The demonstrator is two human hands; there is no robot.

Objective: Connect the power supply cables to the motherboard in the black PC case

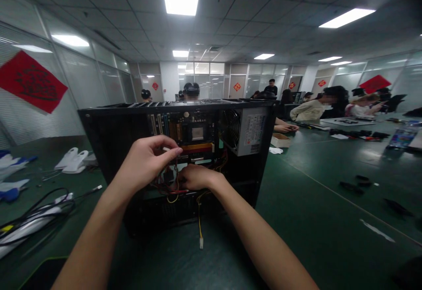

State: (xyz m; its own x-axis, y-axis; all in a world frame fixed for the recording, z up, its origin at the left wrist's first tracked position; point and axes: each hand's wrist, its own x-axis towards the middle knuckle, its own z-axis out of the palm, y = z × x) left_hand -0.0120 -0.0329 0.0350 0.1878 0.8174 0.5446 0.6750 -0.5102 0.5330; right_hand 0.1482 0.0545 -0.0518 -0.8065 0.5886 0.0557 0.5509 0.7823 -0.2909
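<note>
Loose yellow cable (pixel 199 219) dangles out of the open computer case (pixel 108 140), near the green table's (pixel 313 219) front edge. My left hand (pixel 147 162) pinches narrow on wiring inside; right hand (pixel 194 176) curled among red wires (pixel 165 189), grip unclear. Power supply (pixel 245 131) upper right. Seated people (pixel 310 107) along far right edge; office ceiling lights.

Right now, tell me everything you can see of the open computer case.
The open computer case is black metal, standing upright on the green table, side panel off. Inside show a motherboard, a grey power supply with fan, and red and yellow wires. The left hand pinches something inside; the right hand reaches among the wires.
</note>
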